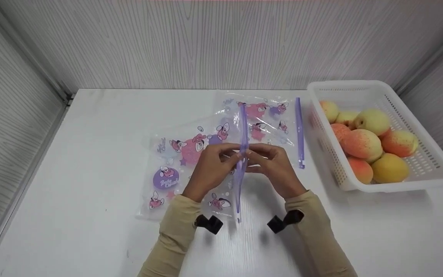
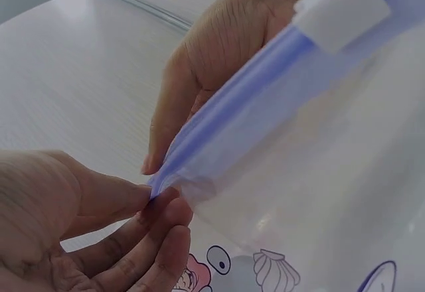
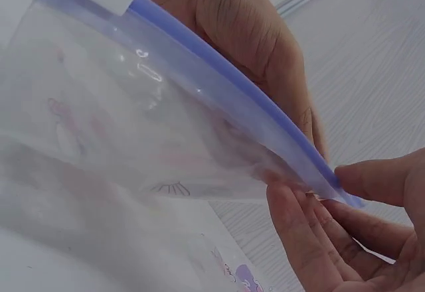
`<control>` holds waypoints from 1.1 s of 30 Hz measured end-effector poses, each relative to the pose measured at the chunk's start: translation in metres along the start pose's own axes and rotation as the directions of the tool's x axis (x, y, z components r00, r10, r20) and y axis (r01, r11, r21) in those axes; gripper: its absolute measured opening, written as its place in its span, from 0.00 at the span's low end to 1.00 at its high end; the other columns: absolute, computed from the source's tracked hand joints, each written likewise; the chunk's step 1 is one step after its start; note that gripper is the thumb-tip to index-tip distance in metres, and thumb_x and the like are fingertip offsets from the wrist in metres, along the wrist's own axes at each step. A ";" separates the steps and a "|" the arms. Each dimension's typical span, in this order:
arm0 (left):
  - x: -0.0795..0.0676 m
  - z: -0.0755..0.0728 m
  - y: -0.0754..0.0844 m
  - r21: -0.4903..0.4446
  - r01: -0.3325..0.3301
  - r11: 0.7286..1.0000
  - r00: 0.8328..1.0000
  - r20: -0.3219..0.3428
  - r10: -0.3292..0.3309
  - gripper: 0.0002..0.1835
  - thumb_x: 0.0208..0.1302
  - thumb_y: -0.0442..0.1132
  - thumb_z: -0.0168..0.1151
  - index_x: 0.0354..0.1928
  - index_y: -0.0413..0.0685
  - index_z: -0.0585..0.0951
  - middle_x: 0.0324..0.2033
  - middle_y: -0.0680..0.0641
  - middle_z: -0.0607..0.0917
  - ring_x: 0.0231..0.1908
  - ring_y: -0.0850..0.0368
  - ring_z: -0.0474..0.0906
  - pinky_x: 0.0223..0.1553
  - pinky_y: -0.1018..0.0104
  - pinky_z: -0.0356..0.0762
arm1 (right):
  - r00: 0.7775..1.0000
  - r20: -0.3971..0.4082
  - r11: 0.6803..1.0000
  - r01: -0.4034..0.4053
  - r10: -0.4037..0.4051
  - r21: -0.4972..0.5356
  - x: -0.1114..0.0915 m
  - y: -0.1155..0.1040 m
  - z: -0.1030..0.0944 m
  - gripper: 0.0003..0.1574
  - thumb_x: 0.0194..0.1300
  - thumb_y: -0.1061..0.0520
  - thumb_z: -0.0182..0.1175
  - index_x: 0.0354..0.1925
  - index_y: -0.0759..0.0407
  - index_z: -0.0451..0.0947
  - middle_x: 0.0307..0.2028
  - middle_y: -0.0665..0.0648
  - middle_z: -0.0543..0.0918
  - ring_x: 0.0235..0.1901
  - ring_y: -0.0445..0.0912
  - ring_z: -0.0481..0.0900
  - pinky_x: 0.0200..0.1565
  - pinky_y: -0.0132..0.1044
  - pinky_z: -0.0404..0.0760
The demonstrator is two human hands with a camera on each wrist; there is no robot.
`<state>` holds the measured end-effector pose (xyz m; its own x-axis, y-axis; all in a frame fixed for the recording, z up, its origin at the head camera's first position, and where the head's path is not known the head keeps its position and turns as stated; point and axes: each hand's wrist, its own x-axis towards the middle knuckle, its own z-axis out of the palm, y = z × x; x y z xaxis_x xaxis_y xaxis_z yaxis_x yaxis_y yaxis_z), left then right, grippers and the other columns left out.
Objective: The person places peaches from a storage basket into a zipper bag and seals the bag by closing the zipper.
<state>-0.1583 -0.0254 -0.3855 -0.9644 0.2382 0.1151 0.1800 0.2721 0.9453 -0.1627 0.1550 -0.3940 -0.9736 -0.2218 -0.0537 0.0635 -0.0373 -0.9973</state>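
Observation:
A clear slider zip bag [image 1: 190, 150] printed with pink and purple cartoon figures has its purple zip edge [image 1: 239, 181] raised off the table. From the left, my left hand [image 1: 214, 165] pinches this edge between thumb and fingers. My right hand [image 1: 273, 164] pinches the same edge from the other side, its thumb [image 3: 375, 180] on the purple strip. The fingertips of both hands nearly meet there. A white slider [image 2: 342, 13] sits on the strip, away from the pinching fingers. The zip edge stands in a narrow curve.
A second printed zip bag [image 1: 275, 129] lies flat behind, its purple strip [image 1: 300, 132] toward the right. To the right stands a white plastic basket [image 1: 433, 173] holding several peach-like fruits [image 1: 362, 144] and a yellow fruit [image 1: 390, 168]. Wood-grain panels [image 1: 190, 46] enclose the white table [image 1: 75, 192].

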 end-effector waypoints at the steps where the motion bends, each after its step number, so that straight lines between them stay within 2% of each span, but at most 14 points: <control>1: 0.000 0.000 0.000 -0.003 0.001 1.000 1.000 -0.004 -0.001 0.12 0.64 0.42 0.62 0.48 0.52 0.84 0.35 0.52 0.83 0.32 0.59 0.83 0.33 0.67 0.83 | 1.000 -0.005 1.000 0.000 -0.001 -0.005 0.000 0.000 0.000 0.17 0.63 0.55 0.62 0.49 0.62 0.80 0.44 0.64 0.82 0.40 0.59 0.83 0.44 0.49 0.83; 4: 0.000 -0.001 0.001 0.013 0.002 1.000 0.999 -0.035 -0.002 0.10 0.63 0.40 0.62 0.44 0.48 0.85 0.35 0.52 0.84 0.32 0.59 0.82 0.32 0.67 0.83 | 1.000 -0.017 1.000 0.001 -0.001 -0.004 0.000 0.000 0.000 0.15 0.64 0.58 0.60 0.47 0.64 0.80 0.43 0.65 0.82 0.40 0.59 0.83 0.44 0.49 0.83; 8: 0.000 -0.003 0.003 0.078 0.001 0.997 0.996 -0.088 0.006 0.08 0.60 0.42 0.63 0.37 0.46 0.84 0.31 0.52 0.84 0.30 0.61 0.81 0.31 0.69 0.82 | 0.998 -0.054 1.000 -0.008 0.008 -0.016 -0.001 0.000 -0.001 0.15 0.63 0.58 0.62 0.44 0.67 0.80 0.38 0.67 0.82 0.37 0.58 0.84 0.42 0.49 0.83; 13: -0.003 -0.011 0.005 0.145 0.012 0.989 0.994 -0.113 0.004 0.09 0.61 0.44 0.64 0.34 0.46 0.81 0.24 0.53 0.84 0.25 0.62 0.80 0.29 0.68 0.81 | 0.995 -0.099 0.994 -0.005 -0.006 -0.109 0.001 0.001 -0.005 0.19 0.60 0.55 0.66 0.41 0.71 0.79 0.33 0.65 0.81 0.29 0.53 0.82 0.35 0.47 0.85; 16: -0.005 -0.024 0.006 0.206 0.027 0.978 0.990 -0.140 0.002 0.07 0.60 0.41 0.63 0.35 0.45 0.82 0.24 0.53 0.84 0.24 0.62 0.80 0.27 0.67 0.81 | 0.993 -0.113 0.984 0.003 -0.023 -0.177 0.002 0.001 -0.012 0.17 0.61 0.56 0.65 0.40 0.70 0.79 0.31 0.63 0.81 0.25 0.49 0.81 0.31 0.45 0.85; 21: -0.010 -0.054 0.007 0.280 0.057 0.958 0.987 -0.159 -0.013 0.08 0.55 0.38 0.63 0.36 0.46 0.86 0.27 0.52 0.85 0.28 0.61 0.81 0.29 0.64 0.81 | 0.992 -0.124 0.975 -0.010 -0.018 -0.223 0.003 0.000 -0.031 0.14 0.61 0.58 0.64 0.41 0.69 0.80 0.29 0.63 0.80 0.21 0.46 0.79 0.28 0.42 0.85; 27: -0.022 -0.090 0.008 0.284 0.079 0.955 0.989 -0.142 -0.039 0.08 0.56 0.39 0.64 0.36 0.46 0.86 0.26 0.51 0.85 0.26 0.57 0.82 0.29 0.64 0.81 | 0.993 -0.112 0.963 -0.069 0.041 -0.262 0.004 -0.008 -0.044 0.17 0.63 0.57 0.63 0.43 0.72 0.78 0.29 0.61 0.79 0.21 0.45 0.79 0.29 0.39 0.85; 33: -0.030 -0.105 0.006 0.243 0.078 0.967 0.991 -0.122 -0.049 0.05 0.55 0.38 0.66 0.34 0.47 0.87 0.26 0.51 0.86 0.25 0.57 0.83 0.30 0.64 0.83 | 0.993 -0.122 0.942 -0.050 0.010 -0.331 0.000 -0.005 -0.048 0.09 0.62 0.59 0.63 0.37 0.66 0.80 0.27 0.63 0.80 0.20 0.45 0.78 0.28 0.39 0.85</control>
<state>-0.1490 -0.1290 -0.3513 -0.9885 0.1090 0.1050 0.1462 0.5086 0.8485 -0.1741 0.2020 -0.3917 -0.9924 -0.1020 -0.0690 0.0356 0.2984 -0.9538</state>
